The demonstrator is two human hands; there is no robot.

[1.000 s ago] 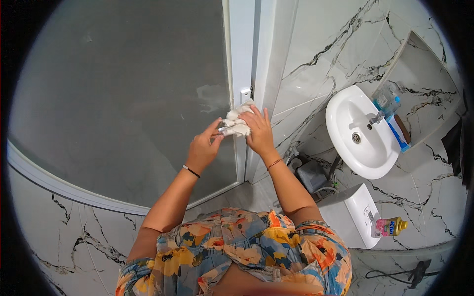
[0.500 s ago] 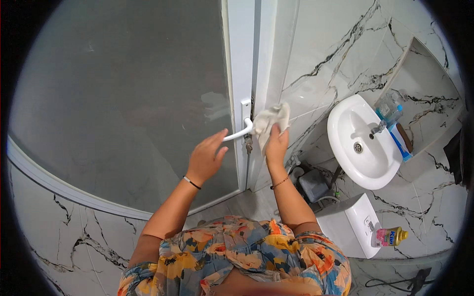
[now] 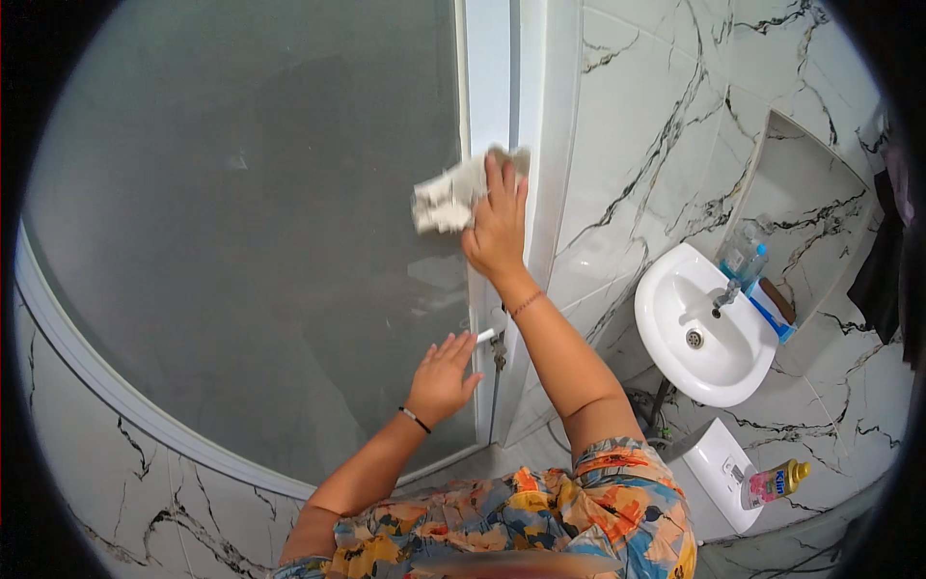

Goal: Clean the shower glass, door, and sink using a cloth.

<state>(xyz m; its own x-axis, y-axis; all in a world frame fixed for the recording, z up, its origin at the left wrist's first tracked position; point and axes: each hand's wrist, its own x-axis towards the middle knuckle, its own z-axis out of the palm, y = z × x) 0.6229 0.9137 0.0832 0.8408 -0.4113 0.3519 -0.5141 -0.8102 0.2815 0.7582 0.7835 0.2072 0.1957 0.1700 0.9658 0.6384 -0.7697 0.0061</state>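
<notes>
Along the latch edge of the white-framed door, the right hand [image 3: 498, 227] holds a white cloth [image 3: 447, 200] under its fingers, which lie stretched out and nearly together, with the thumb off to the left. The cloth lies across the white door stile [image 3: 490, 77], its loose end reaching left in front of the grey glass panel [image 3: 241, 212]. Lower down, the left hand [image 3: 442, 382] is spread flat, its thumb apart, with the fingertips at the free end of the white door handle [image 3: 487, 336]; whether they touch it I cannot tell. Keys [image 3: 499, 356] hang just below the handle. Well to the right, a white washbasin [image 3: 709, 323] with a metal faucet [image 3: 727, 293] stands against the marbled wall [image 3: 641, 125], a clear plastic bottle [image 3: 743, 257] behind it. Below the washbasin, a pink-and-yellow bottle [image 3: 772, 482] with a yellow cap stands on a white toilet cistern [image 3: 721, 473].
</notes>
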